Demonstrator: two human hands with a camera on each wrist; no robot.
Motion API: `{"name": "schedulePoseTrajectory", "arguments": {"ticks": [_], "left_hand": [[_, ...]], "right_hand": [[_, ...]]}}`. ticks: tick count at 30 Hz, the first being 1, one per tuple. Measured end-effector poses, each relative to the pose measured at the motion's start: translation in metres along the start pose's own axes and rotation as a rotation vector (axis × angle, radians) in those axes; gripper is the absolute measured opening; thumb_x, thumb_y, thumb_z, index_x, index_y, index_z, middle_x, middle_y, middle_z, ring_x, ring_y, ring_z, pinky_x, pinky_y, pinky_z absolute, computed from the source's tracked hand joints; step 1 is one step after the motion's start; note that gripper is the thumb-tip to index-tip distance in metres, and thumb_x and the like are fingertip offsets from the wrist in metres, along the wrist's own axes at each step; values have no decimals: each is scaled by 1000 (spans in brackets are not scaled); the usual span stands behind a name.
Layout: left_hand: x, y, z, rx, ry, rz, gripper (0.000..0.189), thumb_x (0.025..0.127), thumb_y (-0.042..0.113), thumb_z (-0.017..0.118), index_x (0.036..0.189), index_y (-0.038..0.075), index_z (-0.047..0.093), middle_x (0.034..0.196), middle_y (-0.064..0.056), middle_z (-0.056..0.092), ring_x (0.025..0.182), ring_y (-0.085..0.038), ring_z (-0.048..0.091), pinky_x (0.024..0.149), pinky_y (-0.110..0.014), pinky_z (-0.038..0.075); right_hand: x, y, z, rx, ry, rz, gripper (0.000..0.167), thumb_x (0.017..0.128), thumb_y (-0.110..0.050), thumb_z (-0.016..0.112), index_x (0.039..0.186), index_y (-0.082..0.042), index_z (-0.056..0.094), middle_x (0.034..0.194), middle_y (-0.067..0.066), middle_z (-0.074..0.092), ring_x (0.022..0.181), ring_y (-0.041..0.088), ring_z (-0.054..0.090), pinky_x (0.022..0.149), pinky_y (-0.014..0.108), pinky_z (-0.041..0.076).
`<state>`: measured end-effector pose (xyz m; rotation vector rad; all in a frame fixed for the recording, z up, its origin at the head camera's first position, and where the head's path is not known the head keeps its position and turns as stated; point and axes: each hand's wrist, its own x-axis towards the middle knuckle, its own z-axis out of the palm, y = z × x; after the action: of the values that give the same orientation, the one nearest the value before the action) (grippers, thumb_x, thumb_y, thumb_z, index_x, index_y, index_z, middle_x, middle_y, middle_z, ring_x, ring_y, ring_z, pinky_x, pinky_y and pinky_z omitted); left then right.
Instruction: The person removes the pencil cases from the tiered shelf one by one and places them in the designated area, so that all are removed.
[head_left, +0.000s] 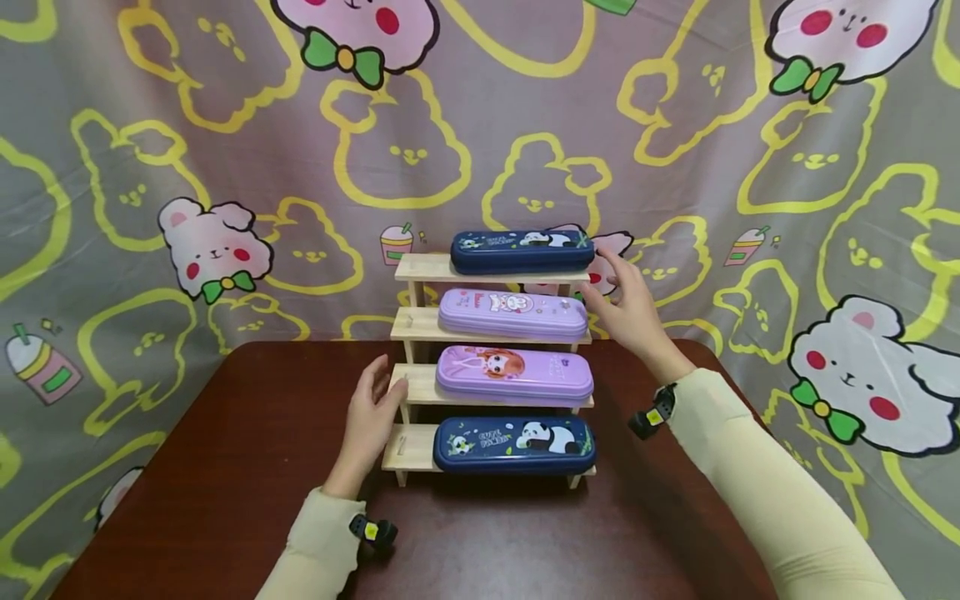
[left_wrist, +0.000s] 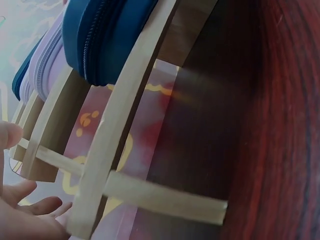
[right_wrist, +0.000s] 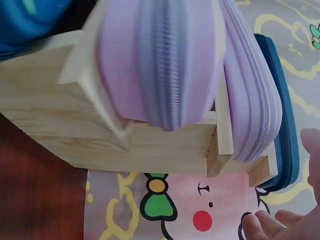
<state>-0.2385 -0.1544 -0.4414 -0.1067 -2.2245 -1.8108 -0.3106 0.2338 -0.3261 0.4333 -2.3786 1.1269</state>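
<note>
A stepped wooden rack [head_left: 412,323] holds one long zipped pencil case on each tier. On the top tier lies a dark blue panda pencil case [head_left: 495,252]. Below it are a light purple bunny pencil case [head_left: 472,315] and a purple pencil case [head_left: 540,375] with a girl printed on it. The lowest tier carries another dark blue panda pencil case [head_left: 480,446]. My left hand [head_left: 369,421] is at the rack's left end, fingers loosely spread; contact is unclear. Beside the right ends of the upper two cases, my right hand [head_left: 633,312] has thumb and fingers apart, gripping nothing.
The rack stands on a dark red-brown wooden table [head_left: 202,467]. Right behind it hangs a grey cloth [head_left: 525,108] with cartoon bears and bunnies. Each wrist wears a small black strapped device, such as the right one [head_left: 654,412].
</note>
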Motion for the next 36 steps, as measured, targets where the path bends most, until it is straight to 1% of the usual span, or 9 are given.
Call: {"name": "schedulePoseTrajectory", "arguments": {"ticks": [4,10,12,18,22,26,30,33,36], "left_hand": [[1,-1,4,-41,-3,-7,60,100,25,61,151,6,35,154,-16,35,141,-31,33,113,-44,30],[2,-1,10,-78,1,-34,59,99,24,61,151,9,36,155,-13,32,138,-30,38,109,-44,35],[2,0,12,-72,14,-36,58,99,24,61,150,10,38,155,-12,33,137,-27,38,109,-44,35],[1,3,20,-13,61,-19,55,97,20,62,147,9,42,149,-13,43,137,-24,37,113,-43,27],[0,1,25,-58,74,-19,55,97,18,63,147,4,43,146,-15,45,135,-26,38,114,-43,26],[0,-1,27,-98,97,-21,55,96,16,65,145,3,44,145,-15,47,135,-26,39,114,-41,26],[-1,-4,27,-83,111,-4,57,94,14,67,145,3,45,144,-14,48,134,-25,40,113,-41,27],[-3,-7,28,-60,104,7,59,93,15,69,146,5,45,145,-12,48,134,-24,41,113,-41,28],[-5,-8,28,-35,85,13,59,94,18,68,146,7,44,145,-11,47,134,-23,40,112,-41,28]], "right_hand": [[13,0,3,31,-28,20,70,95,-32,66,155,-18,33,150,20,32,126,46,44,93,58,48],[25,-2,6,27,-67,115,73,96,-44,62,157,-25,28,150,21,29,132,43,40,98,58,44],[29,-3,7,23,-77,120,74,96,-45,61,157,-25,26,151,21,28,133,43,39,101,59,41],[42,-6,10,10,-90,114,76,95,-45,62,158,-24,25,153,20,28,133,42,38,105,59,36],[45,-5,12,8,-116,119,76,97,-44,60,159,-25,21,158,15,23,134,41,37,108,57,32],[48,-4,16,40,-150,125,77,97,-44,59,159,-26,18,161,12,20,139,39,32,112,54,28],[50,-3,20,93,-151,124,75,96,-41,61,158,-25,22,157,15,27,139,37,32,112,55,28],[50,-2,20,128,-151,130,73,96,-40,63,157,-25,26,154,16,30,137,37,35,111,56,29],[48,-1,21,152,-143,157,73,95,-41,64,156,-28,27,154,16,31,134,36,38,108,55,33]]}}
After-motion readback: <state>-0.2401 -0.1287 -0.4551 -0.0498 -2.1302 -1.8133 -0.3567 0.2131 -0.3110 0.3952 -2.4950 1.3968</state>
